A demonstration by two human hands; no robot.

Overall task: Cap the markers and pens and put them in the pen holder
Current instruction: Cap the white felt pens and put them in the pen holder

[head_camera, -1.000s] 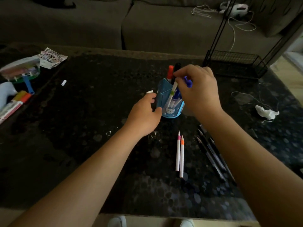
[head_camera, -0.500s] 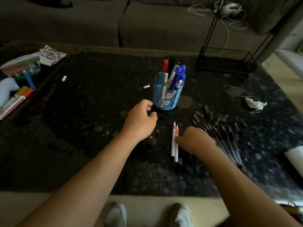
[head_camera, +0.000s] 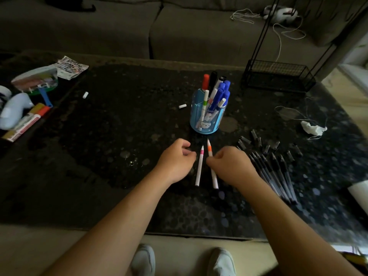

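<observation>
A: What is the surface like?
B: A dark, mottled stone-look tabletop (head_camera: 99, 156), glossy. On it stands a round blue plastic pen holder (head_camera: 207, 124) with a cartoon face, packed with capped markers — red, black and blue tops.

A: And the loose pens?
B: Two slim white pens lie just before the holder: a pink-banded pen (head_camera: 199, 166) and an orange-banded pen (head_camera: 211, 164), tips bare. To the right, a row of dark pens (head_camera: 276, 176) with small dark caps (head_camera: 258, 140) scattered beyond.

A: The hands?
B: The right hand (head_camera: 231, 166) is curled, fingers pinched on the orange-banded pen. The left hand (head_camera: 175, 160) is loosely curled beside the pink one — whether it touches it, I cannot tell.
</observation>
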